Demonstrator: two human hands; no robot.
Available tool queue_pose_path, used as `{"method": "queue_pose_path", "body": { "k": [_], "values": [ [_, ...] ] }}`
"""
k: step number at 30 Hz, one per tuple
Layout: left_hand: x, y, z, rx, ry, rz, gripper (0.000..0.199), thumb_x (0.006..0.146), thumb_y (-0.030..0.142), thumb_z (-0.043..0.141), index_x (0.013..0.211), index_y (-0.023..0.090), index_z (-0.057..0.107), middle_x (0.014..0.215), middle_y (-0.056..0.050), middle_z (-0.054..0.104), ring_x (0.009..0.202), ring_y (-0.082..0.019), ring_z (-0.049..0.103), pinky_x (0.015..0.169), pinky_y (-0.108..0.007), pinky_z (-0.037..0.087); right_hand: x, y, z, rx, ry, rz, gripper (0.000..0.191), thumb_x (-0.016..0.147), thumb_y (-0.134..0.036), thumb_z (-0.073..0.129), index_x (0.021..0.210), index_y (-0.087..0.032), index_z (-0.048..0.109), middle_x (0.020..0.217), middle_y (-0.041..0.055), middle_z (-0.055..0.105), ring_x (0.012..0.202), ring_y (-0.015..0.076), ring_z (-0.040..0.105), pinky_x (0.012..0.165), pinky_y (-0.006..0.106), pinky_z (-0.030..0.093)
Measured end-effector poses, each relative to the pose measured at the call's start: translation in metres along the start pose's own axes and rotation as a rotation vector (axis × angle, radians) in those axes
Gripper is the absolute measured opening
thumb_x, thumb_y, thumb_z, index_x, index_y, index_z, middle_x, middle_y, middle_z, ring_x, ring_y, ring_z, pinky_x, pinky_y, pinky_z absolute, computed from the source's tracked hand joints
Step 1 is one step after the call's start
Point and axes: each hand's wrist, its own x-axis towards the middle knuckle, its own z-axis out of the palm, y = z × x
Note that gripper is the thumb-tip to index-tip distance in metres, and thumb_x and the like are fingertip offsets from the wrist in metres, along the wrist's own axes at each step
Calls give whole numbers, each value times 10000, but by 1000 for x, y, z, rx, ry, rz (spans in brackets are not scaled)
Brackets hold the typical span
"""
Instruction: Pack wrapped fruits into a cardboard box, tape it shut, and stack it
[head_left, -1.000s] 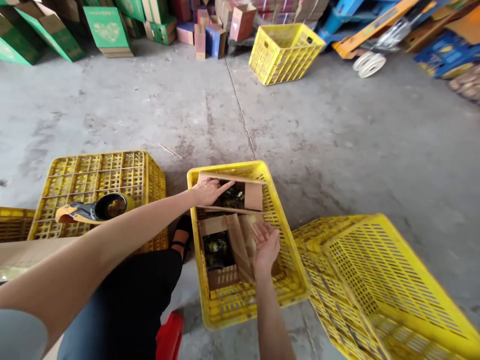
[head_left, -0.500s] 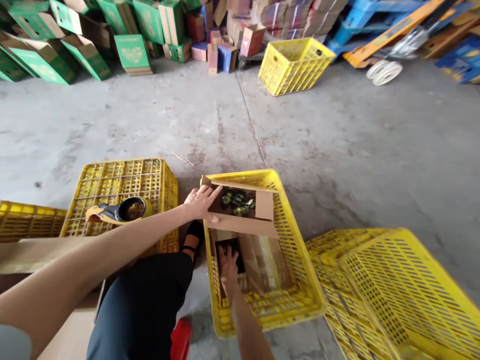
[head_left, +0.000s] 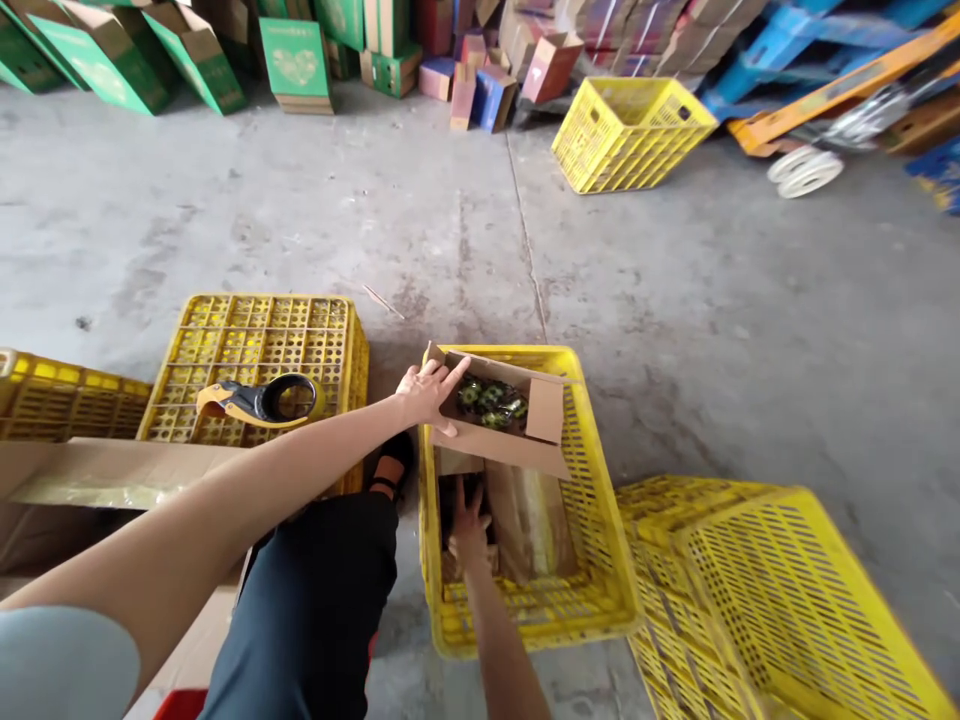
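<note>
My left hand grips the left end of an open cardboard box, its thumb and forefinger spread along the flaps. Inside that box lie several dark green, shiny items, too small to name. The box sits tilted at the far end of a yellow plastic crate. Lower in the crate, my right hand reaches with fingers spread over a dark opening beside a taped cardboard box. What its fingertips touch is hidden.
A tape dispenser lies on an upturned yellow crate at left. More yellow crates stand at right. Green cartons, another yellow crate and an orange pallet jack line the far floor.
The view has shifted, so the background sits further right. My left hand stays on the open box. My right hand's fingers have moved slightly within the dark opening.
</note>
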Motion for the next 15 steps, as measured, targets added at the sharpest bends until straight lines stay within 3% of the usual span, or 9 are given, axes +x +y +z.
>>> {"method": "queue_pose_path", "body": {
  "k": [4, 7, 10, 12, 15],
  "values": [
    [1, -1, -1, -3, -7, -10, 1436, 724, 748, 774, 1655, 218, -183, 1454, -181, 536, 1394, -396, 364, 1060, -489, 403, 15, -24, -3, -22, 7, 89, 658, 878, -10, 416, 1490, -200, 564, 1513, 276, 531, 1347, 422, 560, 844, 468, 590],
    [0, -1, -2, -11, -9, -5, 1451, 714, 738, 790, 1653, 222, -190, 1455, -177, 536, 1388, -394, 367, 1060, -488, 406, 11, -14, -13, 29, 13, 24, 568, 857, -30, 494, 1378, -189, 652, 1430, 236, 618, 1347, 392, 568, 913, 448, 577],
    [0, -2, -2, -15, -3, 3, 1438, 728, 719, 792, 1655, 209, -182, 1458, -175, 533, 1377, -388, 374, 1062, -483, 408, -8, 7, -29, 102, 49, -35, 453, 796, -153, 664, 1248, -174, 690, 1206, 169, 729, 1170, 337, 679, 1008, 434, 534],
    [0, -3, -2, -17, 7, 4, 1439, 728, 713, 796, 1658, 195, -172, 1449, -182, 536, 1369, -387, 379, 1066, -489, 406, -25, 22, -46, 305, 106, 11, 364, 794, -297, 700, 1142, -191, 693, 1005, 117, 761, 968, 310, 733, 887, 416, 579],
    [0, -3, 0, -24, 18, 6, 1443, 724, 707, 804, 1659, 198, -170, 1432, -188, 545, 1360, -395, 385, 1060, -496, 410, -44, 35, -86, 835, 247, 111, 422, 747, -477, 766, 1057, -200, 691, 859, 79, 767, 785, 283, 742, 725, 391, 610]
  ]
}}
